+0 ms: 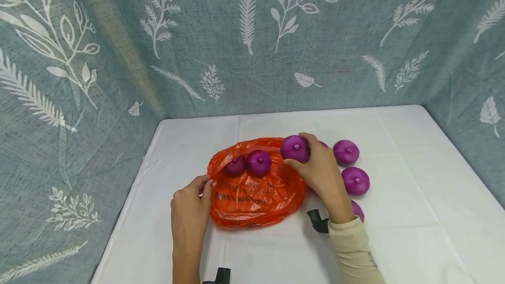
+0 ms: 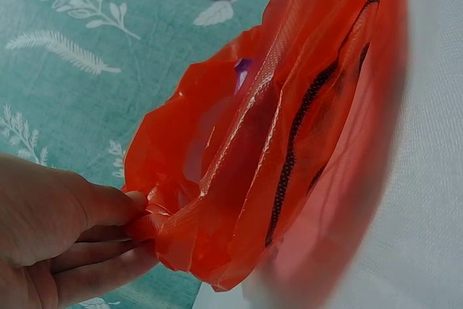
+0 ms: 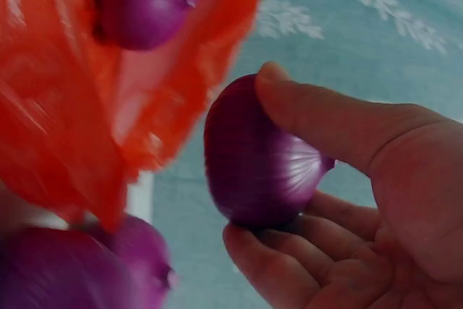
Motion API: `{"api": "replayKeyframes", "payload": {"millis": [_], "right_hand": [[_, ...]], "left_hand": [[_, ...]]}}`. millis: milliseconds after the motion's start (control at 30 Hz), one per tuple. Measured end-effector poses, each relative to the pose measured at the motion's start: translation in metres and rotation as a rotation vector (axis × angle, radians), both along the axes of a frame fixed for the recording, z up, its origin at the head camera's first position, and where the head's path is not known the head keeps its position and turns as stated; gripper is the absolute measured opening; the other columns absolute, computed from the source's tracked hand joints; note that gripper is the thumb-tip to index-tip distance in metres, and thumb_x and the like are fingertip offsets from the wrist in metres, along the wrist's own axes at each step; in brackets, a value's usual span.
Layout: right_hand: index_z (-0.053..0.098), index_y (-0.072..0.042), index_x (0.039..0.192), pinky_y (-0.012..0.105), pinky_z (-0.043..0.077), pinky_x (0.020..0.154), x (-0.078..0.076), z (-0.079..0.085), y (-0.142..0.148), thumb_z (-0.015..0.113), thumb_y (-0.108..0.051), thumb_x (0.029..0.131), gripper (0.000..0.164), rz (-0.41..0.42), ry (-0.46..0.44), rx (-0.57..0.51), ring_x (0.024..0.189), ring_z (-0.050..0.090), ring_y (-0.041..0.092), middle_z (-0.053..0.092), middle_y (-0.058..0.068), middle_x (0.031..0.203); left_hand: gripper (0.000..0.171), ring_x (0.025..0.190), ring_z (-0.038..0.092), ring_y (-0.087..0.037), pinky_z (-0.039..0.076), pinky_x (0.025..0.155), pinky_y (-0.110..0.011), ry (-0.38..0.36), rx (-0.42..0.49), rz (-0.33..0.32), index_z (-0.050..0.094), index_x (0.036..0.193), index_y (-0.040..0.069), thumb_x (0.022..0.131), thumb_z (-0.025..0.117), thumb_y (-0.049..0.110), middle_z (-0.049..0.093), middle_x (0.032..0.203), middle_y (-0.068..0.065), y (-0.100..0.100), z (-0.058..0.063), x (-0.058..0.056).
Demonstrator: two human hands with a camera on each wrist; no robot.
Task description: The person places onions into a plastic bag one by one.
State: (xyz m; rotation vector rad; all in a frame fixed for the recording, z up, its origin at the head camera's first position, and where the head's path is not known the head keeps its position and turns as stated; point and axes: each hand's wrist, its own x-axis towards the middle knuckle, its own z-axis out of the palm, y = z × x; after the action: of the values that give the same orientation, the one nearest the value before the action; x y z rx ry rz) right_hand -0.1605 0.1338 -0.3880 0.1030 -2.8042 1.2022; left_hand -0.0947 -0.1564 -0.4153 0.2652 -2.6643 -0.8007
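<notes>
A red plastic bag (image 1: 252, 205) with dark print lies on the table, its mouth spread toward the back. Two purple onions, one on the left (image 1: 235, 166) and one on the right (image 1: 258, 163), sit in the bag's opening. My left hand (image 1: 191, 207) pinches the bag's left rim between thumb and fingers, as the left wrist view also shows at the crumpled edge (image 2: 155, 215). My right hand (image 1: 321, 170) grips another purple onion (image 3: 264, 153) between thumb and fingers, above the right side of the bag's mouth.
Several more purple onions lie right of the bag, among them one at the back (image 1: 346, 152) and one nearer (image 1: 355, 181); others are partly hidden by the right arm. A white cloth (image 1: 414, 231) covers the table. Leaf-patterned curtain (image 1: 221, 21) surrounds its back and sides.
</notes>
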Motion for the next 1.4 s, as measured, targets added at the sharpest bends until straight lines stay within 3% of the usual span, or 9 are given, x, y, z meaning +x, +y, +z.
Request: {"api": "replayKeyframes", "payload": {"millis": [333, 600, 967, 1167, 1400], "right_hand": [[0.052, 0.005, 0.147, 0.054, 0.06, 0.098, -0.008, -0.026, -0.029, 0.091, -0.025, 0.086, 0.078, 0.003, -0.068, 0.036, 0.115, 0.071, 0.04, 0.07, 0.028, 0.128], [0.052, 0.004, 0.145, 0.053, 0.061, 0.095, -0.011, -0.041, -0.037, 0.092, -0.025, 0.085, 0.078, -0.019, -0.078, 0.066, 0.111, 0.073, 0.04, 0.072, 0.028, 0.121], [0.052, 0.002, 0.147, 0.054, 0.061, 0.096, -0.01, -0.053, -0.043, 0.091, -0.022, 0.086, 0.076, -0.026, -0.087, 0.083, 0.111, 0.073, 0.041, 0.072, 0.027, 0.123], [0.052, 0.002, 0.142, 0.052, 0.063, 0.089, -0.009, -0.055, -0.045, 0.09, -0.019, 0.087, 0.07, -0.014, -0.062, 0.102, 0.102, 0.075, 0.04, 0.074, 0.027, 0.116], [0.049, 0.002, 0.147, 0.053, 0.061, 0.095, -0.008, -0.053, -0.044, 0.09, -0.02, 0.087, 0.076, -0.004, -0.056, 0.105, 0.11, 0.073, 0.041, 0.069, 0.027, 0.129]], "left_hand": [[0.024, 0.093, 0.079, -0.038, 0.065, 0.082, -0.05, 0.018, 0.0, -0.003, 0.078, 0.12, 0.0, 0.1, 0.075, 0.013, 0.08, 0.104, -0.019, -0.003, 0.0, 0.001], [0.024, 0.094, 0.078, -0.038, 0.065, 0.083, -0.05, 0.001, 0.001, 0.002, 0.078, 0.12, 0.0, 0.1, 0.074, 0.014, 0.08, 0.105, -0.019, -0.004, 0.0, 0.001], [0.024, 0.094, 0.078, -0.038, 0.065, 0.084, -0.05, -0.006, 0.009, 0.003, 0.078, 0.12, 0.001, 0.101, 0.074, 0.013, 0.08, 0.105, -0.018, -0.005, -0.001, 0.003], [0.024, 0.093, 0.078, -0.038, 0.065, 0.083, -0.051, -0.003, 0.009, 0.001, 0.078, 0.121, 0.001, 0.101, 0.073, 0.014, 0.08, 0.104, -0.018, -0.006, -0.002, 0.002], [0.024, 0.093, 0.078, -0.038, 0.065, 0.084, -0.05, -0.003, 0.006, -0.004, 0.078, 0.121, 0.001, 0.1, 0.074, 0.013, 0.08, 0.104, -0.019, -0.005, -0.003, 0.001]]}}
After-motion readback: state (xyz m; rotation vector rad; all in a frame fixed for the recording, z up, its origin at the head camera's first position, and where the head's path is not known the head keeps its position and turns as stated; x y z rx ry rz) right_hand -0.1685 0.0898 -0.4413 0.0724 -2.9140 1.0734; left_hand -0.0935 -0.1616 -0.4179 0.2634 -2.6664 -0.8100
